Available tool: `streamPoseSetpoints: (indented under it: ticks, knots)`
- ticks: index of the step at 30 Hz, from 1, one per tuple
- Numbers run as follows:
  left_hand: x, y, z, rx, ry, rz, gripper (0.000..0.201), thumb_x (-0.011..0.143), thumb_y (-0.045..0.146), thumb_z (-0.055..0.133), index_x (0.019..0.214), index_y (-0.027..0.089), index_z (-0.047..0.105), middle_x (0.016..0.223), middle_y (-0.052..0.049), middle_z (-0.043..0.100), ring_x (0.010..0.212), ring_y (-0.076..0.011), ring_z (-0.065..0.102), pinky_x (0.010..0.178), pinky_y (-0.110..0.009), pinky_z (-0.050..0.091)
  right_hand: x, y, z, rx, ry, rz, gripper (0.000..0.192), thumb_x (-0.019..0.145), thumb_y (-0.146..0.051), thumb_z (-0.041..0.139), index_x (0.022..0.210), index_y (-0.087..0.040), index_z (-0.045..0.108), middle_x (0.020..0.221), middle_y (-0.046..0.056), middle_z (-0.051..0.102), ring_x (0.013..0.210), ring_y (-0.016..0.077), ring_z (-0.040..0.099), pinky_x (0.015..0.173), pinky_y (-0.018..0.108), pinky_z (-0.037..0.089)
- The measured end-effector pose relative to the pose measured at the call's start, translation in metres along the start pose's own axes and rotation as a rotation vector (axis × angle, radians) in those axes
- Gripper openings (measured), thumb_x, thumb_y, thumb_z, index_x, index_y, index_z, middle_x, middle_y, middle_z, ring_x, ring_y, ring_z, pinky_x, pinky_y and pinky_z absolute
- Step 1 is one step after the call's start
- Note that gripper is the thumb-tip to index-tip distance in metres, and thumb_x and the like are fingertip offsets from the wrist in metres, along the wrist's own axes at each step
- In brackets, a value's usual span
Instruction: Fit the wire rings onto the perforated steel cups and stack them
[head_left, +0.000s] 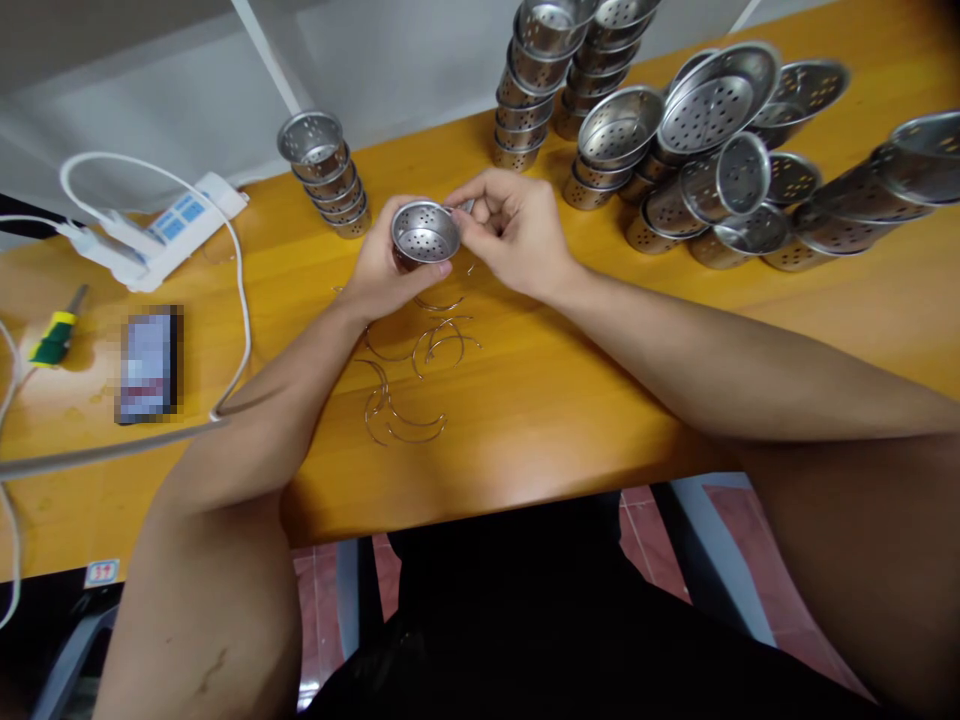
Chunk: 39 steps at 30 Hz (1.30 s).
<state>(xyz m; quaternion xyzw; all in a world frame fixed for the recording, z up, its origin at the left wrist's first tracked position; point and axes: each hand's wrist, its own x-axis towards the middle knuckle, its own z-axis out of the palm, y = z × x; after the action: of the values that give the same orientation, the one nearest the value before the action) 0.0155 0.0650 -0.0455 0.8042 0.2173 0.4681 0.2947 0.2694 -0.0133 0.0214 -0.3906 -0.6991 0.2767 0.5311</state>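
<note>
Both hands at frame centre: left hand (382, 270) cups small perforated steel cup (424, 233). Right hand (514, 232) pinches its rim w/ fingertips. Thin curved wire handles (420, 365) lie below on orange wooden table (562, 400).

On the orange tabletop (570, 400) a white power strip (169, 228) lies near the far left edge, and its white cable (241, 300) curves toward the near edge. A screwdriver with a green and yellow handle (54, 338) lies at the left edge. Just beside it is a blurred flat device (149, 364). A small label (101, 572) sticks on the near left edge.
</note>
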Motion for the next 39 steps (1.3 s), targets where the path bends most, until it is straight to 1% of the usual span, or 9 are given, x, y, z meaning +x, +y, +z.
streamPoseSetpoints:
  ticks: [6, 10, 16, 23, 27, 30, 33, 36, 39]
  knots:
    - [0.002, 0.017, 0.002, 0.037, 0.008, -0.135, 0.104, 0.087, 0.107, 0.099, 0.153, 0.032, 0.069, 0.148, -0.015, 0.081, 0.141, -0.0449, 0.084, 0.122, -0.065, 0.074, 0.001, 0.001, 0.001, -0.003, -0.006, 0.008, 0.04, 0.114, -0.072, 0.09, 0.116, -0.033, 0.084, 0.082, 0.001, 0.059, 0.074, 0.025, 0.06, 0.076, 0.047, 0.068]
    - [0.005, 0.031, 0.003, 0.068, -0.031, -0.125, 0.101, 0.091, 0.104, 0.098, 0.157, 0.034, 0.066, 0.149, -0.014, 0.08, 0.14, -0.0437, 0.084, 0.123, -0.065, 0.073, 0.001, 0.002, 0.001, -0.008, -0.005, -0.004, 0.041, 0.114, -0.073, 0.088, 0.114, -0.033, 0.082, 0.081, 0.0, 0.056, 0.072, 0.0243, 0.057, 0.074, 0.047, 0.067]
    - [0.007, 0.045, 0.008, 0.101, -0.031, -0.132, 0.098, 0.088, 0.096, 0.106, 0.154, 0.036, 0.065, 0.146, -0.013, 0.078, 0.138, -0.0438, 0.084, 0.12, -0.065, 0.075, 0.001, -0.003, -0.001, -0.04, -0.017, 0.042, 0.041, 0.112, -0.073, 0.09, 0.112, -0.033, 0.08, 0.081, 0.002, 0.055, 0.077, 0.0271, 0.061, 0.078, 0.047, 0.069]
    - [0.005, 0.043, 0.004, 0.139, -0.067, -0.074, 0.111, 0.08, 0.104, 0.106, 0.156, 0.036, 0.062, 0.142, -0.011, 0.078, 0.14, -0.046, 0.084, 0.123, -0.066, 0.072, 0.001, -0.006, -0.001, -0.036, 0.005, 0.0, 0.023, 0.111, -0.053, 0.088, 0.104, -0.032, 0.081, 0.079, 0.001, 0.058, 0.068, 0.0232, 0.052, 0.068, 0.045, 0.059]
    - [0.006, 0.045, 0.002, 0.187, -0.076, -0.079, 0.119, 0.067, 0.104, 0.115, 0.151, 0.035, 0.065, 0.139, -0.01, 0.078, 0.138, -0.0486, 0.084, 0.128, -0.072, 0.069, -0.002, -0.013, 0.001, -0.058, 0.015, 0.019, 0.022, 0.113, -0.052, 0.089, 0.107, -0.033, 0.081, 0.078, 0.0, 0.057, 0.07, 0.0244, 0.055, 0.075, 0.046, 0.064]
    - [0.006, 0.046, 0.001, 0.196, -0.085, -0.086, 0.122, 0.061, 0.104, 0.117, 0.147, 0.035, 0.067, 0.135, -0.009, 0.078, 0.137, -0.0489, 0.084, 0.129, -0.073, 0.067, -0.003, -0.017, 0.005, -0.046, 0.017, 0.011, 0.017, 0.113, -0.047, 0.089, 0.11, -0.033, 0.08, 0.075, -0.002, 0.054, 0.071, 0.0237, 0.055, 0.078, 0.046, 0.064]
    - [0.005, 0.044, 0.004, 0.172, -0.069, -0.08, 0.122, 0.063, 0.109, 0.112, 0.146, 0.032, 0.068, 0.131, -0.009, 0.075, 0.137, -0.048, 0.081, 0.126, -0.07, 0.067, -0.002, -0.021, 0.008, -0.01, 0.011, 0.038, 0.022, 0.113, -0.051, 0.092, 0.107, -0.033, 0.079, 0.073, -0.002, 0.054, 0.071, 0.024, 0.056, 0.075, 0.045, 0.065]
    - [0.003, 0.04, 0.006, 0.098, -0.05, -0.111, 0.116, 0.07, 0.114, 0.104, 0.142, 0.029, 0.07, 0.122, -0.008, 0.074, 0.124, -0.0424, 0.082, 0.115, -0.063, 0.07, 0.002, -0.024, 0.005, 0.075, -0.025, 0.097, 0.034, 0.112, -0.059, 0.094, 0.102, -0.032, 0.077, 0.076, -0.001, 0.063, 0.073, 0.0233, 0.063, 0.068, 0.04, 0.062]
    - [0.002, 0.036, 0.006, -0.024, -0.023, -0.155, 0.107, 0.078, 0.117, 0.095, 0.134, 0.028, 0.074, 0.112, -0.006, 0.073, 0.104, -0.0336, 0.079, 0.098, -0.052, 0.069, 0.007, -0.032, -0.006, 0.216, -0.19, 0.149, 0.04, 0.112, -0.063, 0.097, 0.103, -0.028, 0.079, 0.082, 0.0, 0.077, 0.065, 0.0162, 0.059, 0.056, 0.033, 0.05]
